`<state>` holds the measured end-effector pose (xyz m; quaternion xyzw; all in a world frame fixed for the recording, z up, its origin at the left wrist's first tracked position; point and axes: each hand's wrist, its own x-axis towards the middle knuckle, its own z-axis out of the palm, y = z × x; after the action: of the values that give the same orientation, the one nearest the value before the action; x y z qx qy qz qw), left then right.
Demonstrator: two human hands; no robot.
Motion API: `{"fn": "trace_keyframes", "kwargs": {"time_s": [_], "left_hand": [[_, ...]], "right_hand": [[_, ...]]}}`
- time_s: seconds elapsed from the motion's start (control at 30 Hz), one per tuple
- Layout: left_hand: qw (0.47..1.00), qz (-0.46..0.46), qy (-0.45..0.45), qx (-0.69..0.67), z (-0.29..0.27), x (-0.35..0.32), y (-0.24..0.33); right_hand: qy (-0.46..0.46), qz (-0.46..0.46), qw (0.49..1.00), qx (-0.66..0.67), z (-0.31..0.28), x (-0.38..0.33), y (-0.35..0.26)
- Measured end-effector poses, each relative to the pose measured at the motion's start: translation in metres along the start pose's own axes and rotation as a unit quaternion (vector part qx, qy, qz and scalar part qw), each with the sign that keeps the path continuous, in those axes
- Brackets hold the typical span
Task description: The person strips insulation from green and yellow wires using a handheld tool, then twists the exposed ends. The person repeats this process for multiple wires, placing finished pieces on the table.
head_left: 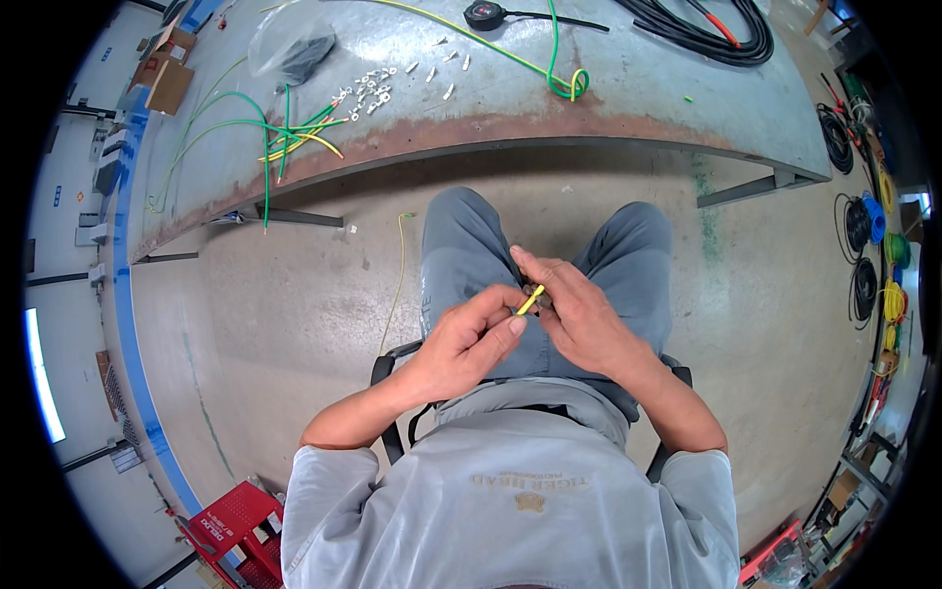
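Over my lap, my left hand [478, 332] pinches the lower end of a short yellow wire piece [530, 300] between thumb and fingertips. My right hand [579, 312] is closed around its upper end, the back of the hand and a straighter forefinger showing. Something dark shows in the shadow between the hands; I cannot make out whether it is a finger or an object. On the metal table ahead lie several cut green and yellow wires [294, 137] and a loose pile of silver cable lugs [371, 88].
The metal table [628, 108] has a rusty front edge. On it rest a clear bag [294, 49], a round black tool [485, 15], a looped green-yellow wire [569, 86] and a black cable coil [726, 44]. A red step stool [235, 520] and cable coils [863, 221] flank me.
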<state>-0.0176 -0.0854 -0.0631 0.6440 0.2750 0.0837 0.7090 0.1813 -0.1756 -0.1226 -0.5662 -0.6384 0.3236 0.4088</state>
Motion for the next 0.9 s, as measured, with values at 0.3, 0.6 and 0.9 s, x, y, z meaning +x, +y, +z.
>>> {"fn": "trace_keyframes", "kwargs": {"time_s": [0.3,0.6,0.9], "left_hand": [[0.999,0.035,-0.023,-0.01,0.0,-0.008,-0.005],[0.996,0.041,-0.042,-0.069,0.008,-0.01,-0.005],[0.988,-0.054,-0.047,-0.141,0.002,0.017,-0.023]], "right_hand": [[0.052,-0.046,0.995,-0.073,-0.004,0.005,-0.004],[0.126,-0.15,0.98,-0.04,0.008,0.014,0.007],[0.055,-0.02,0.986,-0.154,0.001,0.0,0.018]]}}
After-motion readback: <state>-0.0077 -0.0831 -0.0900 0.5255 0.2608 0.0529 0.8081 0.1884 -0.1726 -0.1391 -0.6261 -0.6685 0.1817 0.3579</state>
